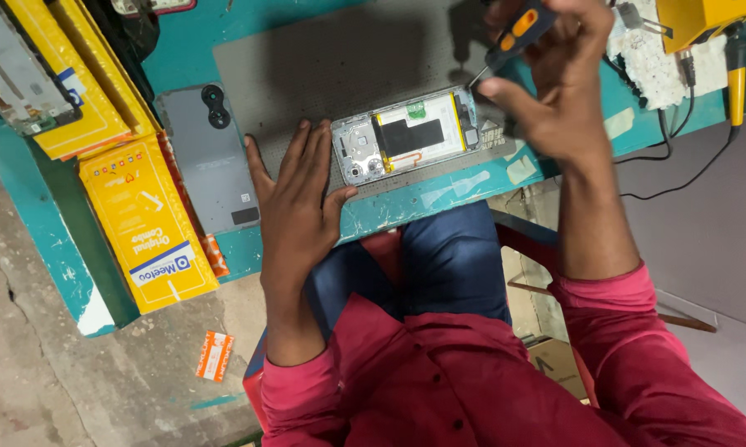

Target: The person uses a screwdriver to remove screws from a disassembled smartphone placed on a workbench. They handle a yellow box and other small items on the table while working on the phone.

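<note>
An opened phone (408, 135) with its back removed lies on a grey work mat (340, 66), showing a white battery and metal frame. My left hand (297, 192) rests flat on the mat with fingers spread, its thumb touching the phone's near left corner. My right hand (555, 79) is closed around a small screwdriver (510, 37) with a dark handle and orange patch; the thin tip points down at the phone's right end. The grey back cover (211, 161) with a dark camera cutout lies left of the mat.
Yellow boxes (145, 223) lie on the left of the teal bench (439, 199), one holding a phone frame (13, 74). A yellow tool with black cables (704, 21) stands at the far right beside white cloth (654, 62). An orange card (215, 356) lies on the floor.
</note>
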